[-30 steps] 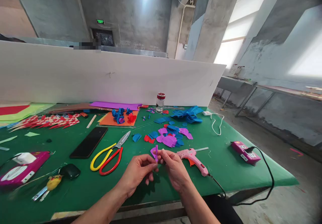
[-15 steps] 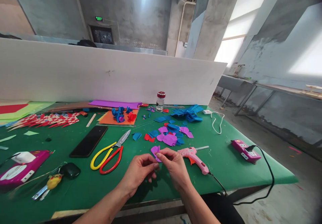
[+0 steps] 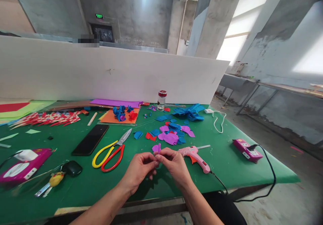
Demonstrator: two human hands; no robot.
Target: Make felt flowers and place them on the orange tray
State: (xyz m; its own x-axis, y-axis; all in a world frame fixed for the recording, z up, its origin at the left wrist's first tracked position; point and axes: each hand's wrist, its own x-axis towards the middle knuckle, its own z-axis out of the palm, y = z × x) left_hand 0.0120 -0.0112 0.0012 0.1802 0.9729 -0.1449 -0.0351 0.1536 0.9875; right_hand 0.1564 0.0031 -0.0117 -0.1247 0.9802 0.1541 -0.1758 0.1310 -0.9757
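Note:
Between the fingertips of both hands is a small purple paper petal (image 3: pixel 156 148), its upper part curled and sticking up. My left hand (image 3: pixel 142 169) is closed, thumb and forefinger pinched at the petal's lower end. From the other side my right hand (image 3: pixel 173 162) pinches the same piece; its base is hidden by the fingers. Just right of my right hand lies a pink glue gun (image 3: pixel 198 157), its nozzle end partly behind the knuckles. Beyond the hands is a loose pile of purple petals (image 3: pixel 171 138), with blue paper pieces (image 3: pixel 154 132) and red paper pieces (image 3: pixel 150 137).
Scissors (image 3: pixel 113 152) and a black phone (image 3: pixel 91 140) lie to the left, near keys (image 3: pixel 56 179) and a power strip (image 3: pixel 27 167). Finished paper flowers (image 3: pixel 121 113) rest on orange paper. A glass jar (image 3: pixel 162 101) stands before the white board (image 3: pixel 126 73). Another power strip (image 3: pixel 247 150) sits right.
The purple petal looks narrower and more curled between my fingers. Both hands stay in nearly the same place, and the view has shifted slightly.

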